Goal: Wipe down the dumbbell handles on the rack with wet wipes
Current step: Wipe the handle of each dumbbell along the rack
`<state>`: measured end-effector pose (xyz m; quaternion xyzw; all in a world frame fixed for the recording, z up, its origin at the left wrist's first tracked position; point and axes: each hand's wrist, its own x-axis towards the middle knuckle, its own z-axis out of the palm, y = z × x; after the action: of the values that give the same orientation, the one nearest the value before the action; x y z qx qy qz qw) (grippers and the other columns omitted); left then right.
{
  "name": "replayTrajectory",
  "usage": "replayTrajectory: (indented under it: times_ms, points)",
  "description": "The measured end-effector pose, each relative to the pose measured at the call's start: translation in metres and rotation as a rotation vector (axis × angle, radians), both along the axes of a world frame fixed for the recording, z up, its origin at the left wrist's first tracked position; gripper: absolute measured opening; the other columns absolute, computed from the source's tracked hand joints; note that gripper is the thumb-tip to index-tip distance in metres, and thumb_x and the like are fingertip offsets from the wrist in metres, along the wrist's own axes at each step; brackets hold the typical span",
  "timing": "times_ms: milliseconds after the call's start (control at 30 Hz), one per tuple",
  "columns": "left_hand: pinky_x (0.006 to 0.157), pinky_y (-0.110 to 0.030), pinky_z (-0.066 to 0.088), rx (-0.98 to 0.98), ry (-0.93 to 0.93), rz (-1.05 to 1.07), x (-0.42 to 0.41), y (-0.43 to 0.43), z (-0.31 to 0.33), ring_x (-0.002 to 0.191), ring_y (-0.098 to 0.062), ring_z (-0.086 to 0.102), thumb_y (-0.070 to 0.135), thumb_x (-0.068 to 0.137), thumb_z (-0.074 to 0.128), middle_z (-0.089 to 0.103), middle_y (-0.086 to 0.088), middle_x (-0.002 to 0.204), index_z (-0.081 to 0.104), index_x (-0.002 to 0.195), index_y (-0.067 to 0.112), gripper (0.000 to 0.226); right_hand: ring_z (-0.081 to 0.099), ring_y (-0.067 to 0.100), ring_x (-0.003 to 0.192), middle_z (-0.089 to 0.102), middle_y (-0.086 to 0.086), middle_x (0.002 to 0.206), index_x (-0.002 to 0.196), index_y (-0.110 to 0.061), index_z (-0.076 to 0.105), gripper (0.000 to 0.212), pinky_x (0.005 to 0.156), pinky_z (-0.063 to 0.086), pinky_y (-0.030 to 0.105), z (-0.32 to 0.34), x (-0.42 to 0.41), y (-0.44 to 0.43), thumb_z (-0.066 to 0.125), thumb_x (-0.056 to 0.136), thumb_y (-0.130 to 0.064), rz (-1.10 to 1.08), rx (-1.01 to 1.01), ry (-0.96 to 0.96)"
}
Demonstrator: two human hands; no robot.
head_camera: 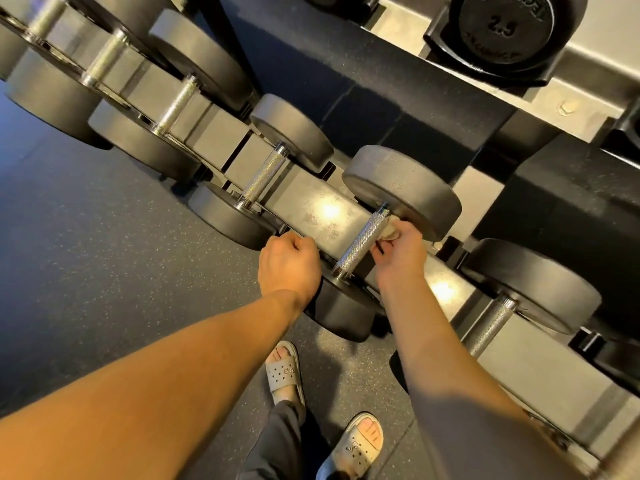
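- The rack (313, 199), grey metal, runs slantwise from upper left to lower right; a second shelf sits above it at upper right.
- The floor (104, 244) is dark speckled rubber.
- A row of dumbbells lies across the lower shelf, black heads to front and back, knurled steel handles between.
- On the upper shelf stands a small weight (502, 32) marked 2.5.
- The dumbbell (401, 185) being worked sits mid-shelf, its near head between the two forearms.
- Its handle (360, 244) is bare along the left side and most of its length.
- The left hand (289, 268) is at the shelf's front rim, just left of that handle, fingers curled into a fist; whether they hold anything I cannot tell.
- The right hand (398, 261) is at the handle's right side, near the far head, fingers and thumb pinching the wipe.
- Two pale sandals (284, 374) stand on the floor below the hands.
- The wipe (389, 232), a small pale wad, is pressed against the handle's far end, touching the steel.
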<state>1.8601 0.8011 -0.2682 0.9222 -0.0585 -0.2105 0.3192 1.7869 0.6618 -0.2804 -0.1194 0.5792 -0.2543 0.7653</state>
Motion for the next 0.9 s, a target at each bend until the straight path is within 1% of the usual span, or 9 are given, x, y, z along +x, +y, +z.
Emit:
replayTrajectory:
  times_ms: [100,233,333,400,500,533,600,767,900]
  points:
    - [0.06,-0.035,0.027,-0.003,0.003,0.001,0.0,0.0,0.0,0.066,-0.021,0.037,0.031,0.091,0.042,0.04,-0.001,0.073,0.038,0.061,0.019,0.032,0.067,0.019,0.098,0.071,0.006,0.102,0.102,-0.013,0.068,0.006,0.089,0.055,0.032,-0.006,-0.004,0.016,0.065,0.099,-0.016,0.134,-0.146,0.082]
    - [0.061,-0.035,0.026,0.0,0.003,0.006,-0.001,0.0,0.002,0.067,-0.019,0.037,0.029,0.093,0.043,0.04,0.001,0.075,0.039,0.061,0.02,0.034,0.059,0.014,0.076,0.065,0.007,0.088,0.088,-0.015,0.064,0.015,0.067,0.051,0.022,-0.01,-0.028,0.024,0.058,0.101,-0.011,0.404,-0.367,0.289]
    - [0.062,-0.035,0.027,0.0,0.002,0.013,-0.001,0.0,0.002,0.069,-0.021,0.038,0.03,0.093,0.042,0.041,0.0,0.075,0.04,0.06,0.02,0.034,0.054,0.013,0.063,0.063,0.006,0.072,0.084,-0.011,0.066,0.017,0.052,0.047,0.017,-0.006,-0.039,0.024,0.059,0.098,-0.004,0.723,-0.368,0.338]
    - [0.063,-0.036,0.028,-0.003,-0.001,0.016,0.0,-0.001,0.001,0.07,-0.022,0.037,0.03,0.093,0.042,0.039,0.0,0.074,0.039,0.059,0.02,0.035,0.053,0.012,0.058,0.061,0.006,0.069,0.089,-0.009,0.068,0.014,0.048,0.045,0.018,-0.005,-0.037,0.01,0.058,0.096,-0.002,0.646,-0.319,0.348]
    - [0.062,-0.036,0.028,-0.006,-0.005,0.018,0.0,-0.001,-0.002,0.07,-0.023,0.037,0.031,0.092,0.043,0.038,0.0,0.072,0.037,0.058,0.021,0.035,0.053,0.01,0.053,0.061,0.006,0.07,0.1,-0.007,0.064,0.008,0.049,0.046,0.022,-0.007,-0.02,-0.011,0.057,0.099,-0.002,0.149,-0.072,0.165]
    - [0.063,-0.036,0.029,-0.003,-0.008,0.017,0.0,0.0,-0.003,0.071,-0.024,0.038,0.032,0.091,0.043,0.038,0.0,0.073,0.038,0.058,0.022,0.035,0.053,0.009,0.052,0.06,0.004,0.068,0.099,-0.007,0.063,0.01,0.05,0.046,0.022,-0.009,-0.015,-0.011,0.056,0.099,-0.001,0.104,-0.057,0.126]
    - [0.064,-0.037,0.031,-0.001,-0.009,0.015,0.001,-0.001,-0.004,0.072,-0.025,0.039,0.034,0.089,0.042,0.04,-0.001,0.073,0.039,0.058,0.022,0.034,0.049,0.01,0.052,0.054,0.002,0.064,0.087,-0.009,0.063,0.019,0.049,0.044,0.022,-0.012,-0.009,-0.005,0.05,0.098,0.001,0.243,-0.147,0.147]
    - [0.062,-0.037,0.032,0.003,-0.007,0.018,0.002,-0.001,-0.006,0.067,-0.025,0.039,0.038,0.086,0.04,0.041,-0.003,0.073,0.04,0.059,0.022,0.032,0.04,0.013,0.052,0.046,0.004,0.06,0.066,-0.012,0.058,0.032,0.046,0.037,0.022,-0.017,-0.027,-0.001,0.05,0.094,0.001,0.815,-0.449,0.361]
    - [0.064,-0.039,0.036,0.028,-0.021,0.02,0.001,-0.001,-0.005,0.069,-0.025,0.044,0.032,0.094,0.045,0.046,-0.004,0.077,0.045,0.063,0.018,0.035,0.04,0.017,0.051,0.049,0.007,0.057,0.059,-0.011,0.056,0.034,0.042,0.032,0.021,-0.014,-0.032,-0.004,0.05,0.09,0.002,1.286,-0.464,0.394]
